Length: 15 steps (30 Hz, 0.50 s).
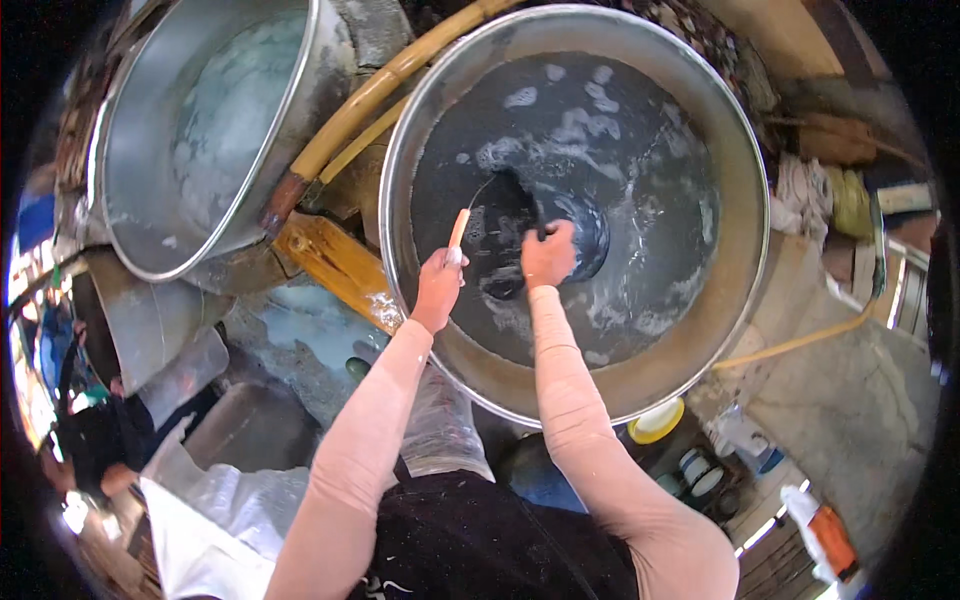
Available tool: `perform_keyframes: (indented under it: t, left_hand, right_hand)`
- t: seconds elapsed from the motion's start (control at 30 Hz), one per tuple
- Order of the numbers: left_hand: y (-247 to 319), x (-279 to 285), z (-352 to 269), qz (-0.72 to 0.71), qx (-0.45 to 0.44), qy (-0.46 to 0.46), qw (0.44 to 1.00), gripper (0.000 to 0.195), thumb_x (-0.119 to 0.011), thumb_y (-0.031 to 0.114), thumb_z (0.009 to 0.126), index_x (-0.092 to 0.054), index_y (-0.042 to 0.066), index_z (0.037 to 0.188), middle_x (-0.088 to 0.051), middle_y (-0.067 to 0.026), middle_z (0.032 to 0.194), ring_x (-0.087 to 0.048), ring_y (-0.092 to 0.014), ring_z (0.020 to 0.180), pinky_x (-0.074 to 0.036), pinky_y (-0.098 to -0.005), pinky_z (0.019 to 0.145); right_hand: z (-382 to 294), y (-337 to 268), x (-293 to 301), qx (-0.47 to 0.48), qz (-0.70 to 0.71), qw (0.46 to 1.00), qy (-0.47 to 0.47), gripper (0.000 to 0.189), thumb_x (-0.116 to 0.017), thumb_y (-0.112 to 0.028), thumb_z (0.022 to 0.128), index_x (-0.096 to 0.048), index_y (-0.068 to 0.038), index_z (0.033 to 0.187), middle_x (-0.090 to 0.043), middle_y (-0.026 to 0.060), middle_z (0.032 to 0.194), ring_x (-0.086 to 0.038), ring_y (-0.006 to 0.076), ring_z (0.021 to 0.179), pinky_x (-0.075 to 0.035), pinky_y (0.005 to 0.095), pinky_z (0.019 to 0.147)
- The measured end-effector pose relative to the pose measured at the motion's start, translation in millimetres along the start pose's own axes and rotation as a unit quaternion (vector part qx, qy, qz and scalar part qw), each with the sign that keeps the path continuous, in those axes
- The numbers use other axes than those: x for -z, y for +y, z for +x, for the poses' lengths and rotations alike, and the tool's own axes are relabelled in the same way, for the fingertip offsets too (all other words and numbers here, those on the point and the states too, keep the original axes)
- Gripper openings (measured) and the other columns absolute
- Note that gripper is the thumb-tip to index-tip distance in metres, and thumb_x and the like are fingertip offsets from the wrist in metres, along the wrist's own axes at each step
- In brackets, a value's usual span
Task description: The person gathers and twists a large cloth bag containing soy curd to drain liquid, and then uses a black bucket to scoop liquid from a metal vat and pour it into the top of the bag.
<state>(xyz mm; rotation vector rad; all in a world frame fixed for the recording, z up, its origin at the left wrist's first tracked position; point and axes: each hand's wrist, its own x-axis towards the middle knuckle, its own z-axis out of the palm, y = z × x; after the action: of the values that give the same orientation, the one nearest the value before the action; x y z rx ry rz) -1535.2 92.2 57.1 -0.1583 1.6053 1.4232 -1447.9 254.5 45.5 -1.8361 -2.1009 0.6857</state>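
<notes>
Both my hands are over a large round metal vat (739,150) of dark grey liquid (480,112). My left hand (441,281) is closed around an orange handle (459,229) with a thin, curved wire-like shaft (481,190) that runs down toward the liquid. To its right, my right hand (549,255) has its fingers closed on something dark at the surface, mostly hidden by the hand. Beside the fingers a shiny dark curved form (592,232) bulges at the surface; I cannot tell whether it is wet cloth or a vessel. Pale foam patches (592,124) float around.
A second metal vat (289,135) with cloudy pale liquid stands at upper left. Between the vats run a bamboo pole (375,94) and a wet wooden plank (337,266). A yellow-rimmed container (657,421) sits below the vat's near rim. Another person (105,427) is at far left.
</notes>
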Motion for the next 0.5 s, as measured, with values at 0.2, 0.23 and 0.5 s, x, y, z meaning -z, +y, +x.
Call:
perform_keyframes:
  t: [0.2,0.23,0.5]
  left_hand:
    - [85,-59,-1,0.108,-0.151,-0.022,0.982,0.029,-0.055,0.025,0.094,-0.068,0.0,0.089,-0.063,-0.0072,0.071,-0.058,-0.017,0.064,-0.045,-0.0336,0.06]
    - [96,-78,-7,0.138,-0.173,-0.03,0.975,0.03,-0.056,0.027,0.092,-0.068,-0.001,0.089,-0.067,-0.0126,0.074,-0.063,-0.021,0.068,-0.047,-0.0368,0.062]
    - [204,-131,-116,0.268,-0.18,-0.091,0.942,0.052,-0.048,0.042,0.095,-0.067,-0.002,0.075,-0.065,-0.0263,0.078,-0.065,-0.044,0.081,-0.05,-0.0509,0.072]
  right_hand:
    - [58,76,37,0.014,0.042,0.999,0.023,0.031,-0.067,-0.02,0.072,-0.057,-0.001,0.094,-0.064,0.0195,0.091,-0.062,0.0376,0.087,-0.048,0.0443,0.082]
    - [59,90,45,0.008,0.04,0.999,0.016,0.031,-0.066,-0.015,0.073,-0.056,-0.001,0.099,-0.063,0.0185,0.094,-0.063,0.0353,0.087,-0.049,0.0419,0.083]
    - [21,122,132,-0.096,0.304,0.944,-0.089,0.041,-0.068,-0.002,0.075,-0.054,0.01,0.111,-0.06,0.0135,0.104,-0.056,0.0211,0.089,-0.047,0.035,0.082]
